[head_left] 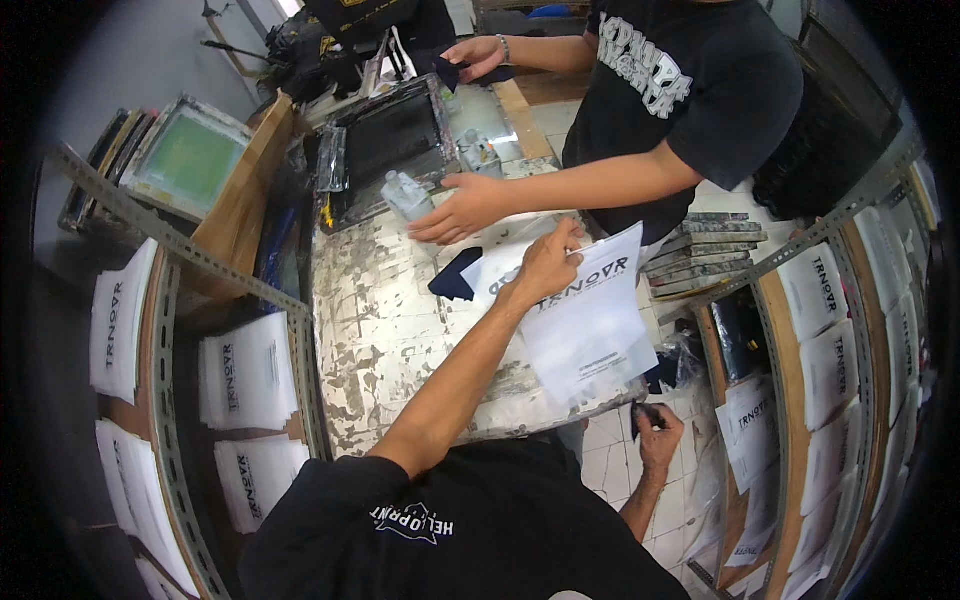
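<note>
My left hand (549, 264) reaches over the work table, its fingers curled closed on the upper part of a white plastic bag (592, 345) with dark printing. The bag hangs slightly over the table's near right side. Lower right, beside the table edge, my right hand (660, 440) is closed around a small dark piece; its kind is unclear. A navy cloth piece (458, 276) lies left of my left hand. Across the table, a co-worker's hand (462, 208) touches a clear plastic bottle (407, 196), while their other hand (478, 58) holds dark cloth.
The table (375, 340) has a worn, flaking white top. A dark screen frame (395, 140) and a second bottle (480, 153) stand at its far side. Metal racks with stacked printed bags (250, 370) flank both sides. Stacked frames (700, 255) sit to the right.
</note>
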